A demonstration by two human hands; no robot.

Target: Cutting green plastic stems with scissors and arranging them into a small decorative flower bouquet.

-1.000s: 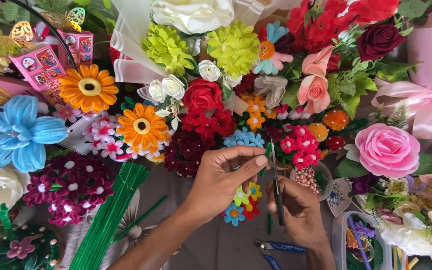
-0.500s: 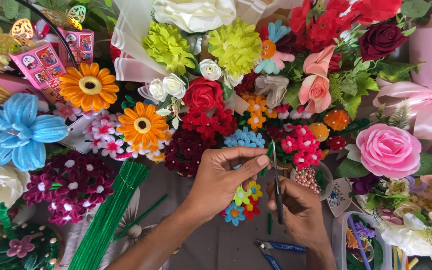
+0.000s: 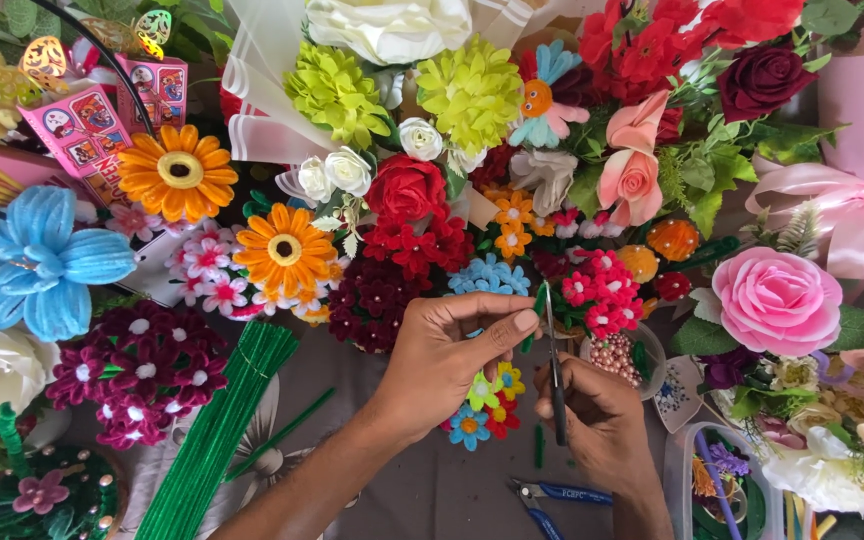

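From the head camera, looking straight down: the left hand (image 3: 442, 355) pinches a short green stem piece (image 3: 536, 312) between thumb and forefinger, its grip closed on it, just below the small blue flowers (image 3: 490, 275). The right hand (image 3: 597, 420) is wrapped shut around a pair of dark scissors (image 3: 555, 375), blades pointing up and touching the stem's tip. Under the left palm lies a little cluster of bright pipe-cleaner flowers (image 3: 482, 405). A bundle of green stems (image 3: 220, 430) rests on the bench (image 3: 422, 490) at left, blue-handled pliers (image 3: 552, 495) near the wrist. A bowl of pink beads (image 3: 617, 355) sits just beside the right hand.
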